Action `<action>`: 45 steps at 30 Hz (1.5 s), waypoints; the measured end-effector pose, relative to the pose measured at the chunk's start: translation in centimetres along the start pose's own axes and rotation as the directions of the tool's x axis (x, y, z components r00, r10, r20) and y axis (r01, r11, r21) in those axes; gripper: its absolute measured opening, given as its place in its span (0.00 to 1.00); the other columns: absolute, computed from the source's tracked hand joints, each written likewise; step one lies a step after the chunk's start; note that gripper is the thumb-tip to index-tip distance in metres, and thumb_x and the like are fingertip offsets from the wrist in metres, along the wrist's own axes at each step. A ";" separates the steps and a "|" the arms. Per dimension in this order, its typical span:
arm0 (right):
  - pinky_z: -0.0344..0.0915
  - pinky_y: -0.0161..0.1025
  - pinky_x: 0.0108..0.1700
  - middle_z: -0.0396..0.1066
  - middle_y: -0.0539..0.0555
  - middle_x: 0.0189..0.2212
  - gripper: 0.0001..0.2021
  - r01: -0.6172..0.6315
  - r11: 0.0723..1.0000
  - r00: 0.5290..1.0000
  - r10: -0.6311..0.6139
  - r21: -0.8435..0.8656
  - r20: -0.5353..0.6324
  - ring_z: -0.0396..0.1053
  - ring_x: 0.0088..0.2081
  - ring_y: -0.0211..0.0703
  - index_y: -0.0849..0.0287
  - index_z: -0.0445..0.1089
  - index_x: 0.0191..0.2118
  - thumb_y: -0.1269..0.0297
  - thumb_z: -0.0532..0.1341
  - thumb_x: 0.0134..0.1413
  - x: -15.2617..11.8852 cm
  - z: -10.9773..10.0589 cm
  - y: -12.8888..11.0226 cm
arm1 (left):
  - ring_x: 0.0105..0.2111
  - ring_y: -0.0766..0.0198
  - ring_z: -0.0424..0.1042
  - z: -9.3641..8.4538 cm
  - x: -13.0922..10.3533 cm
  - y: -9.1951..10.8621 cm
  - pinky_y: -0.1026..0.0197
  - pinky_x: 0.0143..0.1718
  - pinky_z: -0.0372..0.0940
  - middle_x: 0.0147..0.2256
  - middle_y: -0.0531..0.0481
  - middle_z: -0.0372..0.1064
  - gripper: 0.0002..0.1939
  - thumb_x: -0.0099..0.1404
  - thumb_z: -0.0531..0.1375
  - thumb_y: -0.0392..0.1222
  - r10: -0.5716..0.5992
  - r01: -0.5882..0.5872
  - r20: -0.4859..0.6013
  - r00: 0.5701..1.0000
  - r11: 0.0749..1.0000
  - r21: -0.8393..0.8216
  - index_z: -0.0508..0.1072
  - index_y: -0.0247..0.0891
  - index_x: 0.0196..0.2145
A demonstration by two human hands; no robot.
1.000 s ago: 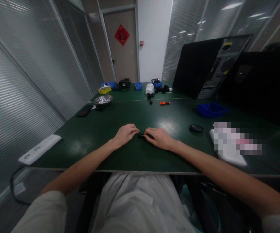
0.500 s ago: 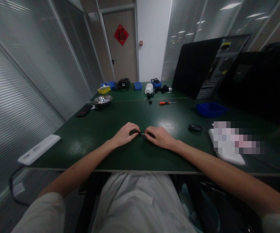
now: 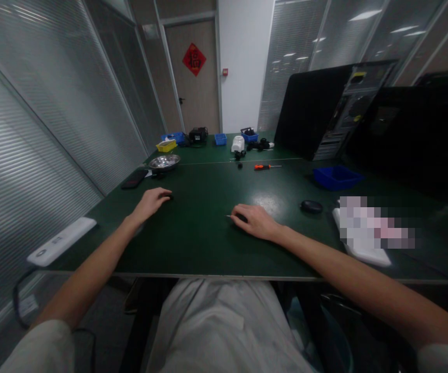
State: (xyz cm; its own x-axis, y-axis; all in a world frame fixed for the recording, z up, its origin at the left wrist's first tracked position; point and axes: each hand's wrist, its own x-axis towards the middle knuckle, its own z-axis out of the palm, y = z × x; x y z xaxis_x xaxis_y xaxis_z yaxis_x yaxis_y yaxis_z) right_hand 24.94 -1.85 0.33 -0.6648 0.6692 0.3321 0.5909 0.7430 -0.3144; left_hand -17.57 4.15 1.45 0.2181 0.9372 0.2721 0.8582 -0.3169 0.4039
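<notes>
My left hand (image 3: 151, 203) reaches over the left part of the green table (image 3: 196, 243), fingers pinched on a small black piece (image 3: 170, 197), mostly covered by the fingertips. To its upper left are a shiny metal bowl (image 3: 165, 163) and a dark phone-like slab (image 3: 135, 179). Near the table's middle my right hand (image 3: 255, 220) rests with curled fingers. From them a thin metal rod (image 3: 227, 216) sticks out to the left; whatever it belongs to is hidden in the grip. A black computer mouse (image 3: 311, 206) lies to the right of this hand.
An orange-and-black screwdriver (image 3: 263, 167) lies ahead, with small black parts (image 3: 240, 154) and a white device (image 3: 238, 144) behind. A blue tray (image 3: 336, 177) and a computer tower (image 3: 315, 111) stand at right. A white power strip (image 3: 63, 241) lies at the left edge.
My left hand has moved away from my right hand, to the left and slightly farther off, with the small black piece in it. The right hand has stayed in place.
</notes>
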 end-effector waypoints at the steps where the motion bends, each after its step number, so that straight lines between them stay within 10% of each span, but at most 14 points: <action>1: 0.59 0.36 0.38 0.74 0.53 0.40 0.11 0.000 1.000 1.000 0.000 0.000 0.001 0.71 0.37 0.41 0.56 0.71 0.44 0.57 0.53 0.71 0.0 0.0 0.0 | 0.49 0.53 0.74 -1.2 -0.3 -2.2 0.57 0.53 0.64 0.50 0.42 0.76 0.15 0.67 0.63 0.42 -0.067 0.069 -0.036 0.997 0.996 0.048 0.80 0.36 0.49; 5: 0.59 0.36 0.38 0.75 0.54 0.40 0.11 -0.004 1.000 1.000 0.003 0.007 0.013 0.71 0.37 0.41 0.56 0.71 0.45 0.58 0.54 0.71 0.0 0.0 0.0 | 0.43 0.57 0.74 -5.2 -2.4 -8.7 0.61 0.49 0.63 0.41 0.47 0.79 0.12 0.64 0.64 0.38 -0.346 0.377 -0.206 0.915 0.917 0.134 0.81 0.33 0.45; 10: 0.58 0.36 0.38 0.75 0.54 0.41 0.12 -0.010 1.000 1.000 0.010 0.002 0.011 0.71 0.37 0.41 0.56 0.71 0.44 0.58 0.53 0.71 0.1 0.1 0.1 | 0.37 0.61 0.71 -6.7 -4.0 -11.3 0.65 0.43 0.60 0.32 0.51 0.77 0.13 0.65 0.65 0.36 -0.473 0.524 -0.295 0.830 0.843 0.121 0.79 0.28 0.46; 31: 0.59 0.36 0.38 0.75 0.54 0.41 0.11 -0.007 1.000 1.000 0.007 0.007 0.023 0.71 0.37 0.41 0.56 0.71 0.45 0.58 0.54 0.71 0.1 -0.2 0.0 | 0.40 0.62 0.70 -5.9 -3.9 -11.3 0.65 0.47 0.60 0.36 0.49 0.76 0.12 0.68 0.60 0.33 -0.384 0.479 -0.338 0.860 0.834 0.273 0.79 0.26 0.47; 45: 0.60 0.36 0.39 0.75 0.53 0.40 0.11 0.006 1.000 1.000 -0.007 0.007 0.028 0.71 0.38 0.41 0.56 0.71 0.44 0.58 0.54 0.71 0.1 0.0 0.0 | 0.36 0.58 0.66 -4.8 -3.2 -9.4 0.61 0.40 0.59 0.33 0.41 0.70 0.16 0.70 0.58 0.38 -0.420 0.521 -0.308 0.854 0.673 0.525 0.78 0.21 0.44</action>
State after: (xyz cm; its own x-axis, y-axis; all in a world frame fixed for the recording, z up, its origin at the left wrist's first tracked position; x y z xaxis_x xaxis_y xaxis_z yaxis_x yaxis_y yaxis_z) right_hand 24.90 -1.83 0.40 -0.6813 0.6637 0.3087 0.5832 0.7471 -0.3189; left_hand -28.56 3.45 0.98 -0.3175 0.8885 0.3314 0.9352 0.3511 -0.0455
